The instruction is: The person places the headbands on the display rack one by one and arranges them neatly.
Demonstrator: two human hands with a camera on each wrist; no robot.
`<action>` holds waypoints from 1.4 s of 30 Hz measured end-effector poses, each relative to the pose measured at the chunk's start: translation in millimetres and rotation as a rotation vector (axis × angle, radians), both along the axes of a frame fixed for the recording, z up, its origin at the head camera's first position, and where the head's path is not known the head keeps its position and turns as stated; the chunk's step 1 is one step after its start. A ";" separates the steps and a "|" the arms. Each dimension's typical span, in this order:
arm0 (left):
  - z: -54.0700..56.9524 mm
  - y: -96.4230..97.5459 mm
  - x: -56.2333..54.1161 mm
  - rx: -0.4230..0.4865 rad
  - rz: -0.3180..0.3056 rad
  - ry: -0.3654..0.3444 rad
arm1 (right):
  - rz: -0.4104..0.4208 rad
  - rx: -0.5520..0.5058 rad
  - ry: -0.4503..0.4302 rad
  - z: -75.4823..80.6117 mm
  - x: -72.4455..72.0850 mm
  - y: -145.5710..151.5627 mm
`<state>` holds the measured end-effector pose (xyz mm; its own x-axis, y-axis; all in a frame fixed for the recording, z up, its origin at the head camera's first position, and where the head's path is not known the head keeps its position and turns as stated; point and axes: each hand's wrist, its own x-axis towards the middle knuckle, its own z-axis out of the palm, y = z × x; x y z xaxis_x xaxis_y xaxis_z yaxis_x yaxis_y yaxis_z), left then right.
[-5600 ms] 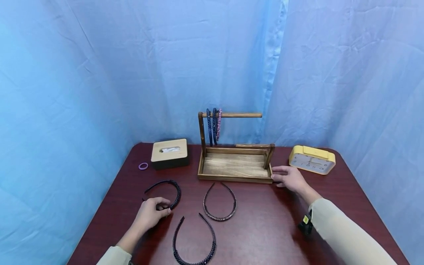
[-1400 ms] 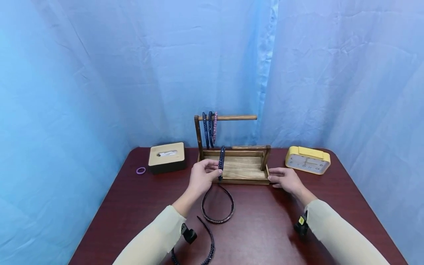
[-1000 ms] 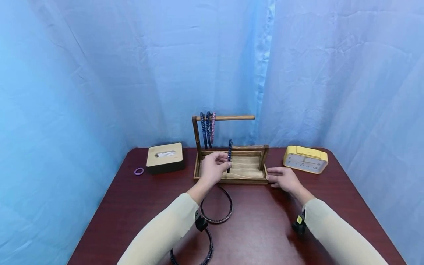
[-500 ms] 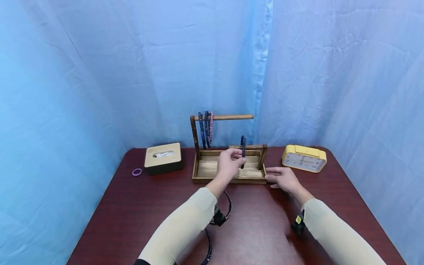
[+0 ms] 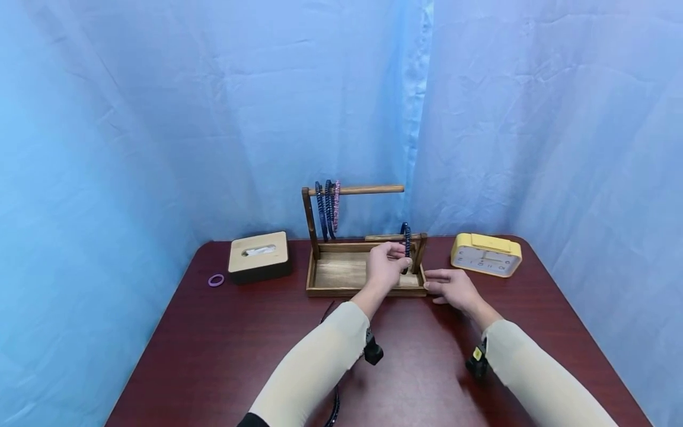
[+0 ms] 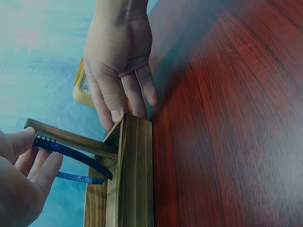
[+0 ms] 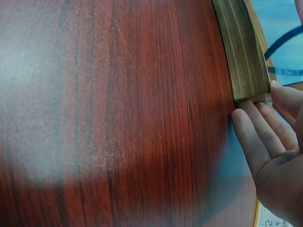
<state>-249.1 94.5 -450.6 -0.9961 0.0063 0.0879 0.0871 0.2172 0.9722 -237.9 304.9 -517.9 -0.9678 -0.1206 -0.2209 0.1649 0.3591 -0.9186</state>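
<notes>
My left hand (image 5: 384, 267) pinches a dark, ribbed headband (image 5: 408, 240) at the short lower bar (image 5: 381, 238) of a wooden rack, close to its right post. In the left wrist view the band's two glittery blue ends (image 6: 80, 178) point into the tray. The band appears to straddle the bar, but I cannot tell whether it bears on it. Fingers mostly straight, my right hand (image 5: 453, 287) touches the right end of the rack's tray (image 5: 341, 292). Two dark headbands (image 5: 329, 207) and a pink one (image 5: 337, 207) hang on the long upper bar (image 5: 373, 190).
A tissue box (image 5: 259, 256) and a purple ring (image 5: 216, 280) lie left of the rack. A yellow clock (image 5: 486, 255) stands to the right. Under my left sleeve, parts of dark headbands (image 5: 335, 409) show on the red-brown table (image 5: 427, 385). Blue curtains enclose the table.
My left hand picked up the dark headband from the table's left side, carried it over the tray, then rightward to the short bar's post. My right hand has stayed at the tray's end.
</notes>
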 end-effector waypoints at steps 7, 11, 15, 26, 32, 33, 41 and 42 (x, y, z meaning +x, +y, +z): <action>-0.3 7.9 -0.7 -0.024 0.022 -0.019 | -0.001 -0.007 0.007 2.5 -0.9 -3.8; 0.6 9.2 -2.5 -0.037 0.018 -0.028 | 0.000 0.000 0.010 6.2 -1.4 -5.1; -0.5 10.1 -4.6 -0.043 0.021 -0.034 | 0.003 0.002 0.007 7.3 -2.5 -6.4; -1.8 9.2 -3.0 -0.017 -0.004 -0.054 | -0.005 -0.001 0.006 5.5 -3.4 -6.9; -2.2 0.0 0.7 -0.015 -0.062 -0.015 | -0.005 0.012 0.006 4.3 -1.3 -6.9; -1.6 -2.8 2.0 -0.010 -0.075 -0.010 | -0.008 0.017 0.005 4.0 -0.9 -6.8; 19.2 -38.7 18.7 -0.009 -0.205 0.034 | -0.011 0.020 -0.013 4.3 1.8 -4.5; 22.7 -44.5 21.6 -0.012 -0.217 0.039 | -0.012 0.020 -0.012 4.5 1.9 -3.9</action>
<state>-227.6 50.0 -427.8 -0.9671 0.2213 0.1251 0.1707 0.2006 0.9647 -236.0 300.9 -513.4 -0.9663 -0.1048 -0.2350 0.1803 0.3758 -0.9090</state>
